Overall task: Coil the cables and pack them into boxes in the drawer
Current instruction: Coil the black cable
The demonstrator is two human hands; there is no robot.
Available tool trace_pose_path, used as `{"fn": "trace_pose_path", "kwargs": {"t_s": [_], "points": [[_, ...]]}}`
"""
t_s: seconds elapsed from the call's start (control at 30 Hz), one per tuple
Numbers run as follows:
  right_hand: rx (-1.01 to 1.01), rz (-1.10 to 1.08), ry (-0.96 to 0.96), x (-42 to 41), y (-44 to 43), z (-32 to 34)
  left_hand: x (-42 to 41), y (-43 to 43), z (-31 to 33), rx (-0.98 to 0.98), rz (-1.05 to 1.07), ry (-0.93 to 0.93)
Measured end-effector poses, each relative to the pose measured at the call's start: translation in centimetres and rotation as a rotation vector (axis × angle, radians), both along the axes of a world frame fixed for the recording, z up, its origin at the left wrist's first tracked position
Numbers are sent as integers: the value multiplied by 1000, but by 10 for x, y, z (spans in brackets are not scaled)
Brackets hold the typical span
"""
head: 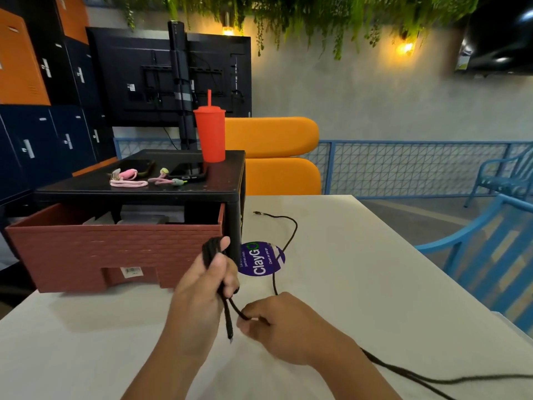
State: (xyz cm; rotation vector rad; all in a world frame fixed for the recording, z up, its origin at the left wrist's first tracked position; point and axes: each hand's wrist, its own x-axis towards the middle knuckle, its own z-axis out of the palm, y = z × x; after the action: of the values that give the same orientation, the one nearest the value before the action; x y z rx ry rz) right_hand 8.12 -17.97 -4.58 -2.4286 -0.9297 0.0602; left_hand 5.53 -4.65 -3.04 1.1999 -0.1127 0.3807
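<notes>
a café-style lounge: lockers [26, 82], orange sofa [274, 157], hanging greenery [317, 13].

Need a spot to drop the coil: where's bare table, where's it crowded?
Bare: white table in front of the brown drawer, left of the left hand; also the stretch right of the loop of black cable, to the far edge. Crowded: top of the black stand, with red cup, two phones, pink cables.

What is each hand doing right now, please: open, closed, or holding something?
Left hand: closed around gathered loops of the black cable.
Right hand: pinching the same black cable between thumb and fingers.
</notes>
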Motion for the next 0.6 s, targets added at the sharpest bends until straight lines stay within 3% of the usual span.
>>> {"fn": "trace_pose_path", "kwargs": {"t_s": [0.07,0.13,0.33,0.5,0.6], "points": [[-25,39,-38,-4,1,4,0,-6,-9,316,81,-70],[-46,70,-117,-8,1,8,0,-8,-16,515,114,-111],[-77,76,-242,-4,-3,12,5,-3,-23,786,178,-120],[-21,1,-413,-4,-12,28,4,-3,-23,771,45,-98],[86,-109,-701,8,-18,23,0,-3,-13,610,-77,13]]}}
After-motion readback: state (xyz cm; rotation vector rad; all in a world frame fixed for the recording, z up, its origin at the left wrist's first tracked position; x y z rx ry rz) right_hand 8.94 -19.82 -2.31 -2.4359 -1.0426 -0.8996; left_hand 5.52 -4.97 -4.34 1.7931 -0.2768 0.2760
